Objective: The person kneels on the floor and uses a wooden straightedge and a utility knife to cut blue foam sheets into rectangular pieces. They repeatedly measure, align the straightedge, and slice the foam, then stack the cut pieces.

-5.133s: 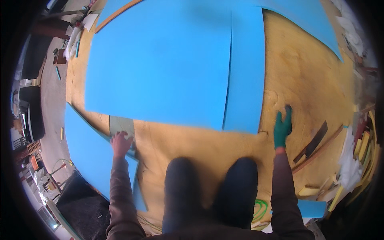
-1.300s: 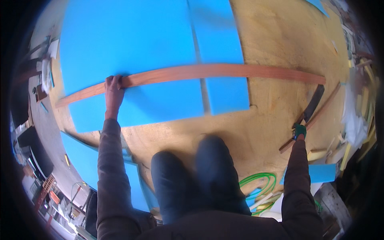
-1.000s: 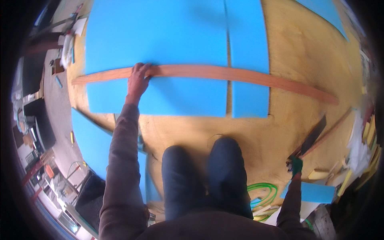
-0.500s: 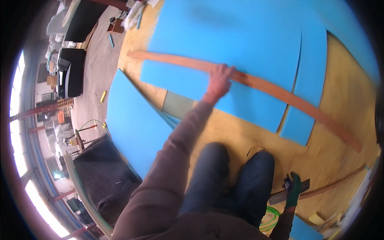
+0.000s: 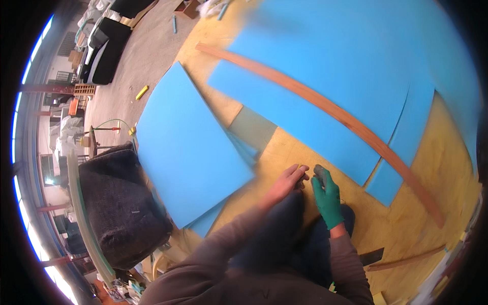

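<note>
Left hand (image 5: 285,182) left batten (image 5: 325,107), met gloved right hand (image 5: 327,197) over knees; right pinched small dark object, left fingers loose, empty. Batten lay far across blue foam (image 5: 325,66). Judged: marking prep; next needs batten re-steadied.

**Foam, timber and cloth**

The blue sheets (image 5: 193,162) look like matt, smooth foam. A long wooden batten (image 5: 325,107) shows reddish, faintly satin grain. The floor (image 5: 437,168) is pale, dull plywood. The right hand (image 5: 328,199) wears a green knitted glove.
</note>
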{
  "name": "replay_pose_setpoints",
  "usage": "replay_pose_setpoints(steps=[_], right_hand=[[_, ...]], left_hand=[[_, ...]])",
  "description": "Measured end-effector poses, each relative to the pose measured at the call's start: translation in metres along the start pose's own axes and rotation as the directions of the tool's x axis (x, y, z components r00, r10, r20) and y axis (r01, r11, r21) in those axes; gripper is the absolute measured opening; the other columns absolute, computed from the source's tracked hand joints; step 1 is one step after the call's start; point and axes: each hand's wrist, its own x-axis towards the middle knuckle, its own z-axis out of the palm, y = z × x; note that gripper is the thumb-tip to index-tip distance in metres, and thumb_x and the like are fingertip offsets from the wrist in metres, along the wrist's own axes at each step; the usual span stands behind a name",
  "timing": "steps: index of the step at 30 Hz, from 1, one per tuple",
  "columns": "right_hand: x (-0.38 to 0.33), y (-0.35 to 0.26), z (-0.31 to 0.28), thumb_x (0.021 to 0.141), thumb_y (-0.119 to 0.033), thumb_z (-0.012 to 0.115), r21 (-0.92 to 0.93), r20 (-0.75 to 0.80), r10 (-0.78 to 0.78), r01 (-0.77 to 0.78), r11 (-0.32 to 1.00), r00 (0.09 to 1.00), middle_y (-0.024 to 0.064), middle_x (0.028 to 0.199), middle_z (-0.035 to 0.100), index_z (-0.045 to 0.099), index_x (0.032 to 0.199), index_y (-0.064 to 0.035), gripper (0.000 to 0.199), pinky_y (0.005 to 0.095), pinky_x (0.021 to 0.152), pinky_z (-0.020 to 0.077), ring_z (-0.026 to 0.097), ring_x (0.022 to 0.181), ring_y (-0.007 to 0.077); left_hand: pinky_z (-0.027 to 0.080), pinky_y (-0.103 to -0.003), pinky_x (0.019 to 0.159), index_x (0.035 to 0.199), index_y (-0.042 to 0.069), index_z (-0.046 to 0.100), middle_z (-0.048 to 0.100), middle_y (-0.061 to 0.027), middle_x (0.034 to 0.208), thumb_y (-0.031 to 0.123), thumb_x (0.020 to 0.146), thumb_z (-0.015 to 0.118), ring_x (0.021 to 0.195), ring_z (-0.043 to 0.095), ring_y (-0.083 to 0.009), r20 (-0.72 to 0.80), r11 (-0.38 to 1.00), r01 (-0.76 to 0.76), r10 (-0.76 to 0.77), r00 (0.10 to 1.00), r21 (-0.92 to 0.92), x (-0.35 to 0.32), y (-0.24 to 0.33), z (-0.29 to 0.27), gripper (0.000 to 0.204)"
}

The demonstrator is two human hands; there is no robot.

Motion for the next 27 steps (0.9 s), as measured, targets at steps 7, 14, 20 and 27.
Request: replay_pose_setpoints(steps=[7, 14, 20, 27], right_hand=[[-0.014, 0.03, 0.007, 0.111, -0.026, 0.061, 0.028, 0.257, 0.24, -0.256, 0.966, 0.936, 0.0152, 0.097, 0.074, 0.071, 0.114, 0.0025, 0.031, 0.0393, 0.075, 0.054, 0.067, 0.083, 0.0209], [-0.046, -0.003, 0.025, 0.112, -0.027, 0.062, 0.192, 0.434, 0.436, -0.554, 0.81, 0.788, 0.0044, 0.107, 0.073, 0.071, 0.122, -0.0014, 0.029, 0.0346, 0.081, 0.0546, 0.064, 0.093, 0.0148], [-0.078, -0.053, 0.03, 0.111, -0.027, 0.064, 0.212, 0.559, 0.071, -0.225, 0.951, 0.826, 0.0074, 0.126, 0.07, 0.068, 0.132, 0.0, 0.034, 0.0298, 0.102, 0.0529, 0.066, 0.116, 0.0147], [-0.15, -0.067, 0.057, 0.112, -0.023, 0.059, 0.085, 0.381, -0.412, 0.413, 0.907, 0.828, 0.0129, 0.126, 0.066, 0.057, 0.139, 0.0014, 0.036, 0.0415, 0.096, 0.053, 0.065, 0.113, 0.0239]], left_hand=[[0.036, -0.048, 0.123, 0.15, -0.001, 0.053, 0.052, -0.0259, 0.146, 0.036, 0.114, 0.041, 0.14, 0.049, -0.04, -0.033, 0.837, -0.354, 0.403, 0.915, 0.417, -0.041, -0.047, -0.012, 0.052], [0.04, -0.047, 0.118, 0.153, 0.0, 0.048, 0.053, -0.0237, 0.14, 0.009, 0.095, 0.068, 0.137, 0.048, -0.0428, -0.096, 0.702, -0.572, 0.663, 0.743, 0.424, -0.118, -0.053, 0.001, 0.062], [0.05, -0.046, 0.086, 0.126, 0.002, 0.057, 0.058, -0.0191, 0.11, 0.017, 0.088, 0.081, 0.1, 0.06, -0.0365, -0.281, 0.688, -0.474, 0.687, 0.67, 0.55, -0.179, -0.057, 0.002, 0.047], [0.049, -0.052, 0.078, 0.107, 0.004, 0.05, 0.058, -0.0237, 0.1, 0.021, 0.089, 0.08, 0.093, 0.061, -0.0448, -0.563, 0.757, -0.267, 0.632, 0.533, 0.597, -0.251, -0.062, 0.036, 0.039]])
